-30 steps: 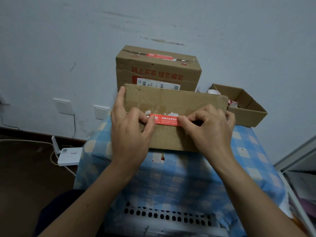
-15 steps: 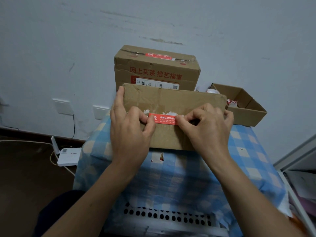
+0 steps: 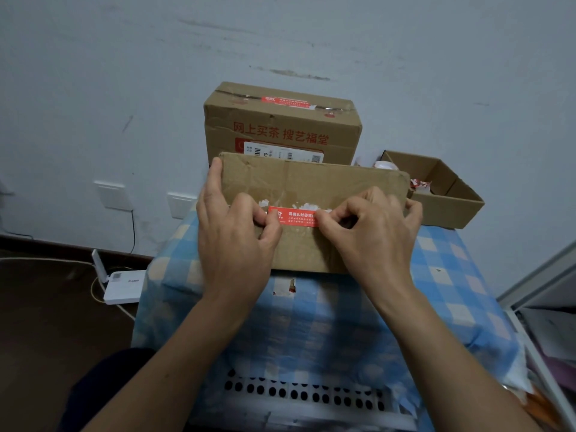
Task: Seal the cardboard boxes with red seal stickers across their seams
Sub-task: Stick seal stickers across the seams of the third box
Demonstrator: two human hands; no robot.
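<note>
A flat cardboard box (image 3: pixel 311 179) lies on the blue checked cloth in front of me. A red seal sticker (image 3: pixel 294 216) with white print lies across its middle seam, over white torn-paper marks. My left hand (image 3: pixel 232 235) rests on the box's left side, with its thumb and forefinger pressing the sticker's left end. My right hand (image 3: pixel 371 232) presses the sticker's right end with bent fingers and hides that end. Behind stands a taller cardboard box (image 3: pixel 280 129) with a red sticker (image 3: pixel 285 102) on its top seam.
An open cardboard tray (image 3: pixel 448 201) with red-and-white scraps sits at the right, against the wall. The blue checked cloth (image 3: pixel 311 322) covers a white perforated crate (image 3: pixel 299 397). A white router (image 3: pixel 120 283) and cables lie on the floor at left. A shelf edge shows at far right.
Both hands stay at the sticker's ends; the right-hand fingers have curled in a little. The box and sticker have not shifted.
</note>
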